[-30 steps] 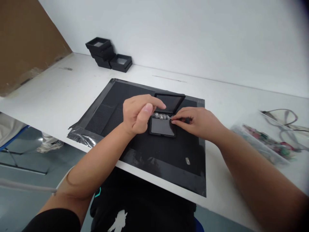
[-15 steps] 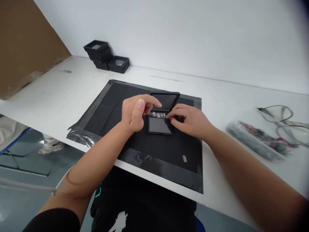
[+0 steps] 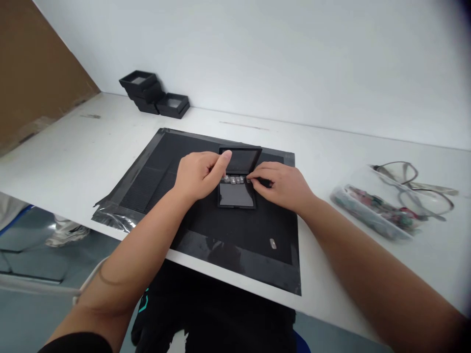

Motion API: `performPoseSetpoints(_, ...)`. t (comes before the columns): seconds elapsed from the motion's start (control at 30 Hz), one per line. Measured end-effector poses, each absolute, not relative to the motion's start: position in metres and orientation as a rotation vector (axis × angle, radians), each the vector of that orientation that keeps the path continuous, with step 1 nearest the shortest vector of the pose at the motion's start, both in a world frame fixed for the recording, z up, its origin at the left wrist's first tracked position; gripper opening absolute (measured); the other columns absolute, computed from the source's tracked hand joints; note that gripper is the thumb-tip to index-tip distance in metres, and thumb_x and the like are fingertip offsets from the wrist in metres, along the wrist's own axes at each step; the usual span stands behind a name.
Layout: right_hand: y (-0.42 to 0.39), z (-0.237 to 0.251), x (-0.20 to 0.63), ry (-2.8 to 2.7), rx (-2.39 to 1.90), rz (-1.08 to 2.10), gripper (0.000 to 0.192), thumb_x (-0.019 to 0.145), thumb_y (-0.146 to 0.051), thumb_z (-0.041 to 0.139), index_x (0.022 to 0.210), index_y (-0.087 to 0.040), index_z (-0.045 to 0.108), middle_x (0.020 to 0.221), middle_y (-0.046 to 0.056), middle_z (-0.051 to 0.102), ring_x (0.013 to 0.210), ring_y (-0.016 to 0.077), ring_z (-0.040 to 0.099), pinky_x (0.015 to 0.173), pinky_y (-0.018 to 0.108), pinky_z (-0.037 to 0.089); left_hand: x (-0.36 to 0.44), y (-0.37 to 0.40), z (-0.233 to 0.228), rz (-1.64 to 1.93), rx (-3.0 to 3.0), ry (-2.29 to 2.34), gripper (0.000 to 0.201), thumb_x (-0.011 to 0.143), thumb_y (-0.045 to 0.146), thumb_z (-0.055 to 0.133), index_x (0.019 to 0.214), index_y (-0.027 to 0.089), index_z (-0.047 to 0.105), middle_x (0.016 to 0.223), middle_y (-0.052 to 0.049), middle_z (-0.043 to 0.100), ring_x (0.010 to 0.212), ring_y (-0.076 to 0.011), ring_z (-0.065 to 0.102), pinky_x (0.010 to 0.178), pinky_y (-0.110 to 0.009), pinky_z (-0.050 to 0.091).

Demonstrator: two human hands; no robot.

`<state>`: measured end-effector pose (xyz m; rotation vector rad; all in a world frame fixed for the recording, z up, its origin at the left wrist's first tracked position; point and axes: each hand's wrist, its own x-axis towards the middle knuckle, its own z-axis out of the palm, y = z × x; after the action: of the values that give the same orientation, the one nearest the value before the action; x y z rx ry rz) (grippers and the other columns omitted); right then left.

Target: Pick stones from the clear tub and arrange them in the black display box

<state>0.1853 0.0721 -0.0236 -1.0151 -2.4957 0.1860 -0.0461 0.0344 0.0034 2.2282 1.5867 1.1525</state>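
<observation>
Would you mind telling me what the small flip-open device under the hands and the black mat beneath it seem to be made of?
The device looks like matte black plastic with a smooth, slightly glossy grey panel and pale, shiny keys, likely plastic or metal. The mat looks like soft black rubber or foam, dull, with finely ribbed patches; its edges carry shiny, crinkled film or tape.

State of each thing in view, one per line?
Scale: lid open, flat on mat.
Left hand: fingers on the scale's button row.
Right hand: fingertips at the button row.
Mat: flat, near edge overhangs table.
Small piece: loose on mat.
Black boxes: open, stacked.
</observation>
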Motion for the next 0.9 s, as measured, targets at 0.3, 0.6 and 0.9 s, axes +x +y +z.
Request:
performPoseSetpoints(0.3,0.073,-0.026,0.185,-2.47,-1.111,0.256,0.023,0.091,-0.028,0.053,0.099,-0.023,0.074,0.093,0.002,0.075,0.082,0.0175,0.067,0.069,0.03,0.048,-0.052,0.038,0.005,0.934,2.447,1.698,0.06,0.098,0.052,0.041,0.057,0.018,0.067,0.061,-0.002,0.064,0.064,-0.0132,0.057,0.058,-0.027,0.034)
performPoseSetpoints(0.6,0.073,-0.031,0.183,-2.385,-1.115,0.366,0.023,0.091,-0.035,0.056,0.101,-0.023,0.074,0.088,0.003,0.07,0.07,0.0149,0.06,0.066,0.029,0.045,-0.066,0.038,0.01,0.571,2.508,1.613,0.037,0.091,0.056,0.053,0.093,0.03,0.079,0.084,-0.001,0.072,0.084,-0.0168,0.064,0.062,-0.026,0.037)
performPoseSetpoints(0.9,0.075,-0.031,0.181,-2.287,-1.141,0.537,0.02,0.087,-0.034,0.062,0.096,-0.022,0.075,0.082,0.003,0.067,0.065,0.0142,0.054,0.065,0.029,0.044,-0.058,0.044,-0.004,0.447,2.441,1.688,0.027,0.083,0.053,0.067,0.098,0.032,0.074,0.08,0.003,0.069,0.082,-0.0175,0.063,0.058,-0.025,0.033)
